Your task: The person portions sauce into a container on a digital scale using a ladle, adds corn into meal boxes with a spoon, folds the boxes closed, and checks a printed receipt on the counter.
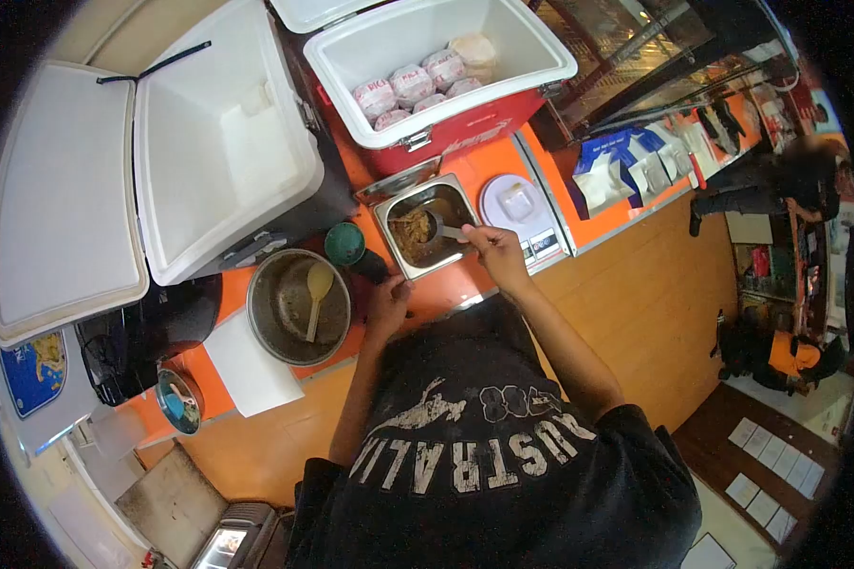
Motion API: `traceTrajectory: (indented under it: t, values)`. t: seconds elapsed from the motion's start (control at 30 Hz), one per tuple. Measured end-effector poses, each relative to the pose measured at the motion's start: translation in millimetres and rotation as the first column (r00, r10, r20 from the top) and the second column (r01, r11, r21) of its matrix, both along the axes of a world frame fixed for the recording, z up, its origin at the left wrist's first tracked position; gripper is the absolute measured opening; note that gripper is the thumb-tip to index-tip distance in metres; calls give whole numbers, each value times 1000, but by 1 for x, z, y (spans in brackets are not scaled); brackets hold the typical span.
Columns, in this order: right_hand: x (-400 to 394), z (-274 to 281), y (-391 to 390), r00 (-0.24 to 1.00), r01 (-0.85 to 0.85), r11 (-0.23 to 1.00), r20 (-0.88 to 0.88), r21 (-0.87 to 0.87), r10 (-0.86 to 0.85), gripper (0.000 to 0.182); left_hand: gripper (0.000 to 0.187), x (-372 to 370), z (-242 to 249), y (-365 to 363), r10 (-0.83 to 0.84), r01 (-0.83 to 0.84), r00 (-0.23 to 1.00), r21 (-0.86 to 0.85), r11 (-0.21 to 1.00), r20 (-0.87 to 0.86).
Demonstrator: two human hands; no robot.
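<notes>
My right hand (496,254) is closed round the handle of a metal scoop (446,231), whose bowl rests in brown food (413,232) inside a rectangular steel container (435,264). My left hand (387,302) is near the container's lower left corner, fingers curled; whether it touches the rim is too small to tell. Just left of the container stands a green cup (344,244). Right of it sits a white digital scale (510,204) with a small clear tray on top. A large steel pot (268,327) holding a wooden spoon (319,282) is at the left.
Behind the container, an open red cooler (446,137) holds several wrapped round packs (413,85). An open white-lined cooler (228,161) stands at the left. Blue and white pouches (603,175) lie at the right. A person (797,180) stands farther right.
</notes>
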State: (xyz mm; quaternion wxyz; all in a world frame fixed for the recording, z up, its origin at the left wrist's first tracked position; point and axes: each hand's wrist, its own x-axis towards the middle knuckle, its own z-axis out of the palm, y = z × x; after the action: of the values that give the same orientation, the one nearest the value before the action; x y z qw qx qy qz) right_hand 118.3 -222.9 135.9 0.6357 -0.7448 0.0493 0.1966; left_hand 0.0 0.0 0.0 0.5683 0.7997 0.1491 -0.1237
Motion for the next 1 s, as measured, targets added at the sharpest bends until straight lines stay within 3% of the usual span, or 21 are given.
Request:
traceTrajectory:
  t: [0.07,0.1,0.17,0.2,0.3,0.37,0.43,0.47,0.57,0.7,1.0]
  values:
    - [-2,7,-7,995,66,994,-83,87,-59,34,31,3,9,-10,-77,71,996,-137,988,-36]
    - [-4,-8,26,994,82,982,-89,168,-68,34,31,4,16,35,-90,87,995,-55,995,-44]
    - [-1,-8,12,983,101,977,-169,189,-69,34,32,11,8,16,-69,60,997,-181,982,-42]
    - [-3,-3,5,984,104,979,-164,173,-76,33,33,11,21,4,-68,60,993,-79,995,-101]
    - [0,-2,-3,975,127,978,-202,166,-92,33,32,15,34,0,-45,35,996,-126,991,-78]
    - [4,6,-11,971,172,968,-199,184,-135,33,29,12,17,4,-34,19,996,-184,983,-77]
    - [13,16,-32,976,139,988,-177,66,-125,32,25,9,2,8,-31,21,997,-141,990,-69]
    - [19,24,-42,980,154,975,-154,160,-130,31,21,5,-13,7,16,-11,1000,-229,973,20]
    - [33,46,-70,974,215,975,-81,52,-210,31,19,6,9,0,69,-87,995,-318,944,-68]
    - [48,75,-108,972,232,972,-44,29,-231,37,19,9,14,1,42,-66,994,-253,965,-98]
    - [48,30,-164,975,222,975,0,-7,-222,31,23,11,19,2,41,-50,998,-178,983,-52]
